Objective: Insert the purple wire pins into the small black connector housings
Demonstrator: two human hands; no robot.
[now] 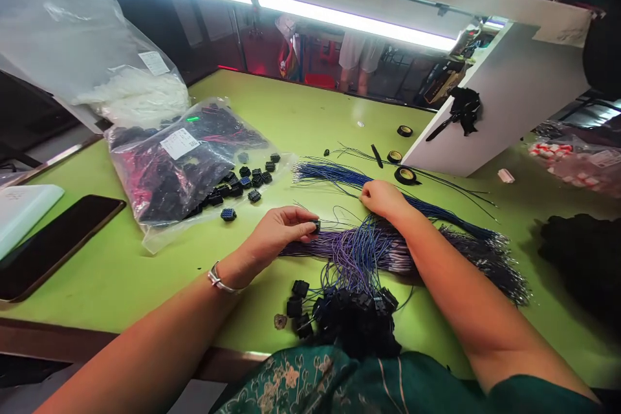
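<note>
Between thumb and fingers, my left hand [286, 229] pinches a small black connector housing [316, 226], with thin wires near it. My right hand [381, 200] has its fingers curled closed at the edge of a bundle of blue wires [334, 174]; whatever is in its fingertips is hidden. Below both hands lies a bundle of purple wires [310, 247]. Across it falls a tangle of blue and purple wires [359, 249], leading down to a pile of black connectors [354, 317] against the table's front edge. Loose black connectors [235, 189] are scattered beyond my left hand.
A clear plastic bag of dark parts [179, 162] lies at the left, near a black phone [63, 242]. Rolls of black tape [406, 175] sit by a white panel [499, 97]. Dark wires with metal ends [495, 265] lie right. A person's legs [359, 61] show behind the table.
</note>
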